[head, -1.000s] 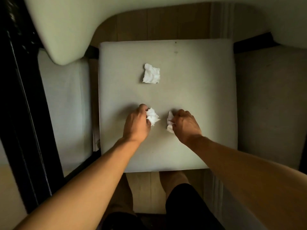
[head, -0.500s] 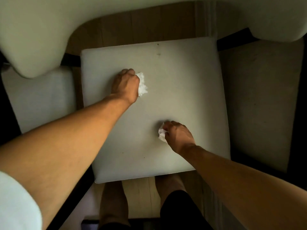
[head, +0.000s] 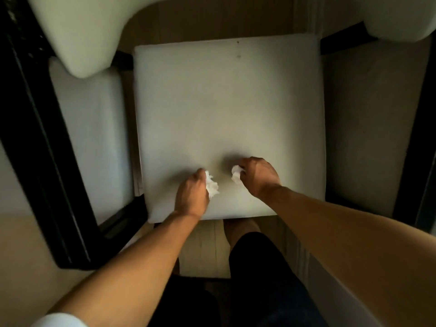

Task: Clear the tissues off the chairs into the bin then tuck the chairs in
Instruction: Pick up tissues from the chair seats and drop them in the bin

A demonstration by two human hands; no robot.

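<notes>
Both wads up off the chair seat (head: 226, 109): my left hand (head: 192, 197) clamps one tissue (head: 212, 187), right hand (head: 258, 175) pinches another tissue (head: 236, 177). Feather-light, soft, crushable; a grip anywhere should hold.

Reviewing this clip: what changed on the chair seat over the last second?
The left hand reached to the far tissue, took it, and came back near the seat's front edge, now gripping a wad of tissue. No loose tissue remains on the seat. The right hand kept its tissue.
</notes>
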